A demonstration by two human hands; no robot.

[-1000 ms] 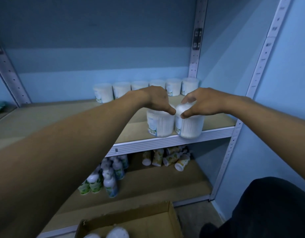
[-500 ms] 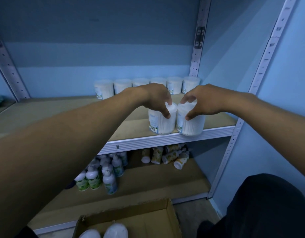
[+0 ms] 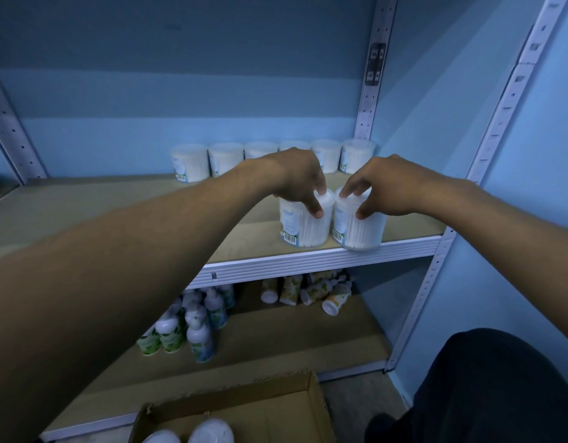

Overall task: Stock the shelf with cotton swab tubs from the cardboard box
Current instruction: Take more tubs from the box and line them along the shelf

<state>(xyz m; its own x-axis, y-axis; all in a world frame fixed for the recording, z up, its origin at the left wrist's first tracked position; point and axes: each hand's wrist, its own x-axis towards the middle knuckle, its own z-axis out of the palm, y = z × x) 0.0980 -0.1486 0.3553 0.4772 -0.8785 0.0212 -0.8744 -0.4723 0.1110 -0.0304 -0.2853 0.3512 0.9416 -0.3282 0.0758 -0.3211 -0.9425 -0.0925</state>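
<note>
1. A second ago both tubs sat right at the front lip of the shelf (image 3: pixel 321 259), and the right one leaned over the edge. Now they stand a bit further in, but the right one still pokes over the lip a little. The fingers have slid up from the sides to the lids.
2. The left tub (image 3: pixel 303 225) and the right tub (image 3: pixel 359 228) are round, see-through plastic. They are packed with thin white cotton sticks. Each has a pale lid and a small label with a barcode near the bottom.
3. The left hand (image 3: pixel 300 183) curls over the left tub. Its thumb presses on the side and its fingertips sit on the lid, so it pinches the tub.
4. The right hand (image 3: pixel 380 188) does the same on the right tub, thumb on the side and fingers on the lid.
5. The two tubs stand upright, touching side by side, at the front of the shelf near its right end.
6. A row of six tubs (image 3: pixel 273 156) like them lines the back of the shelf.
7. The shelf board is flat and brown with a ribbed white metal lip.
8. Below the shelf, the cardboard box (image 3: pixel 314 407) is open, with two white lids (image 3: pixel 193 434) showing inside.
</note>
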